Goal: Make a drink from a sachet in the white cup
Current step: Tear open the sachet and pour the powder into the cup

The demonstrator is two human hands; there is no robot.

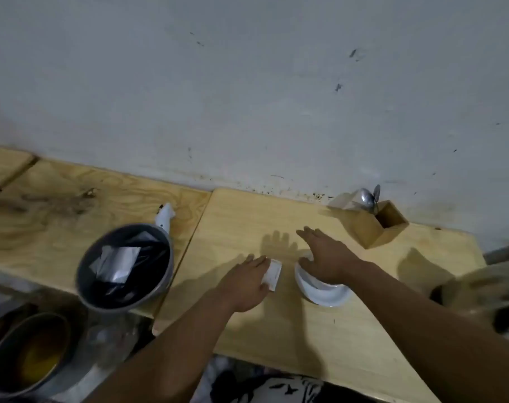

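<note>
The white cup [320, 292] stands on the light wooden table [320, 330], near the middle. My right hand [326, 257] hovers flat over the cup's far rim, fingers spread, holding nothing. A small white sachet [274, 274] lies on the table just left of the cup. My left hand [244, 283] rests on the sachet's left edge with fingers stretched out; whether it grips the sachet is unclear. The image is blurred by motion.
A grey bin [125, 266] lined with a black bag and holding torn wrappers stands at the left. A white object [164, 216] lies behind it. A wooden holder [381, 225] with metal spoons [369, 197] stands by the wall at the right. A metal bowl [29, 353] sits lower left.
</note>
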